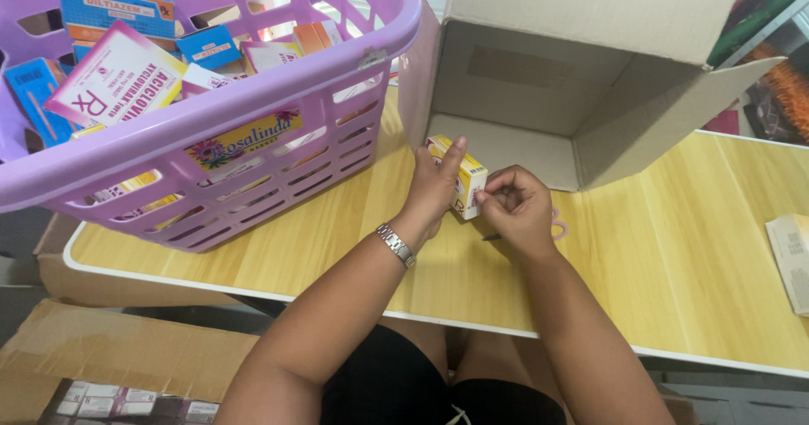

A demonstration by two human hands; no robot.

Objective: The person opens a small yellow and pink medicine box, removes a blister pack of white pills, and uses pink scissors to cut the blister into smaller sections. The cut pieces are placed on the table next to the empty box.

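Fingers (453, 151) of both hands pinch small yellow-white box (468, 182) between them.

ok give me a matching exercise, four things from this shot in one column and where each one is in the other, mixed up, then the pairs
Things:
1. small yellow and white box
2. lilac basket
3. wristwatch
4. open cardboard carton

Places:
A. on the left wrist
B. lying on its side on the far part of the table
C. between the left hand and right hand
D. at the table's left end, full of boxes

Pairs: 1-C, 2-D, 3-A, 4-B
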